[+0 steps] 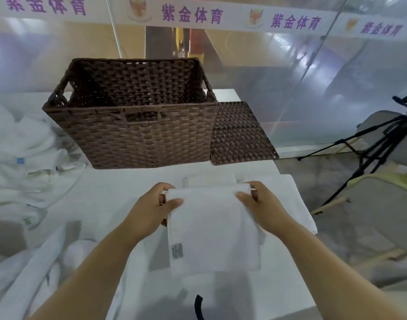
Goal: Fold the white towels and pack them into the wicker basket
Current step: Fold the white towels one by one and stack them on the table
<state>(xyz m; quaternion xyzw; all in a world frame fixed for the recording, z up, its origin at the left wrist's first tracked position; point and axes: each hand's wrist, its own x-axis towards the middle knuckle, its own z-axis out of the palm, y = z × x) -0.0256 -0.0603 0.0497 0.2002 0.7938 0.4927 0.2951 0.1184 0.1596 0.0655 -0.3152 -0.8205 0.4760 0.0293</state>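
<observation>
Item: folded towel (211, 227), head view, held over the tabletop (119, 188), near the basket (133, 139).
Your left grip (149, 211) and right grip (262, 204) pinch its top corners; probably soft, light, limp, so hold both side edges.

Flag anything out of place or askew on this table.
Nothing damaged or spilled. The wicker lid lies off the basket, its near corner seemingly past the table edge, and a flat towel beside the right hand overhangs that edge too.
</observation>
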